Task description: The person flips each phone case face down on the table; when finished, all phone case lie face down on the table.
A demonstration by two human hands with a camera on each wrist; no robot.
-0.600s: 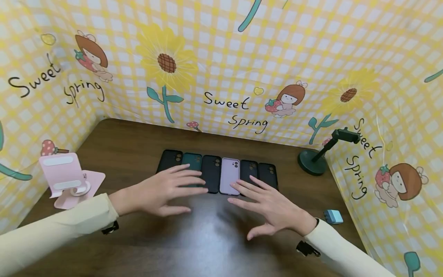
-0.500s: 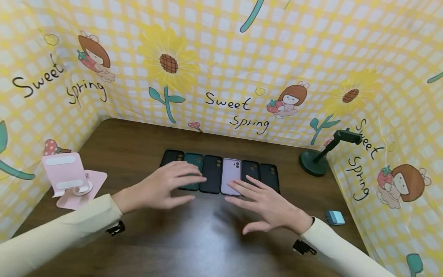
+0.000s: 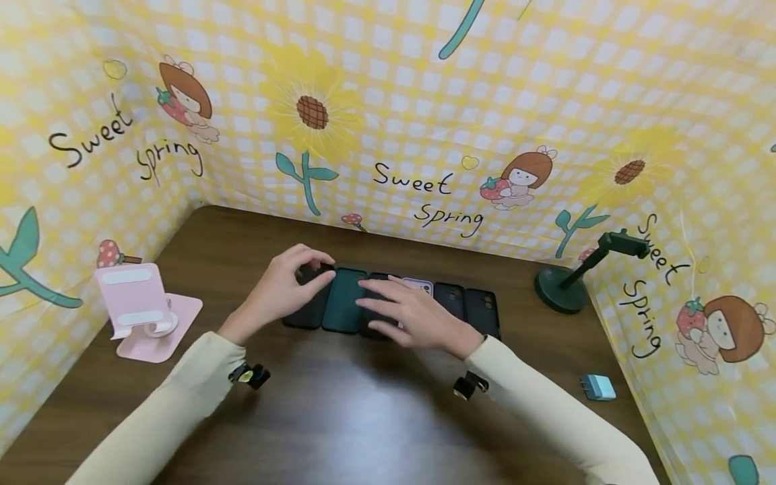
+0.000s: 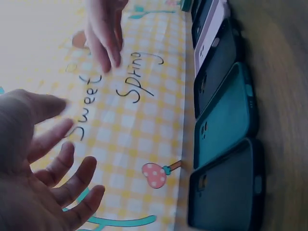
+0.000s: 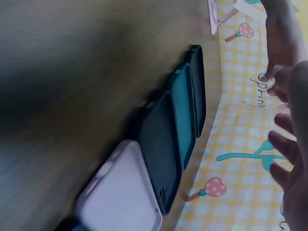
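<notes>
A row of several phone cases lies side by side on the wooden table. From the left come a black case, a teal case, a dark case and a lilac case, then two black ones at the right end. Over the leftmost black case is my left hand, fingers loosely bent; the left wrist view shows nothing held. My right hand, fingers spread, hovers over the dark and lilac cases and partly hides both. It holds nothing.
A pink phone stand occupies the table's left side. On the right are a dark green stand and a small light-blue charger plug. Yellow checked cloth encloses the back and sides.
My left hand has moved up to the leftmost black case, uncovering the teal one. My right hand has shifted left, now covering part of the dark and lilac cases. The view has turned slightly left.
</notes>
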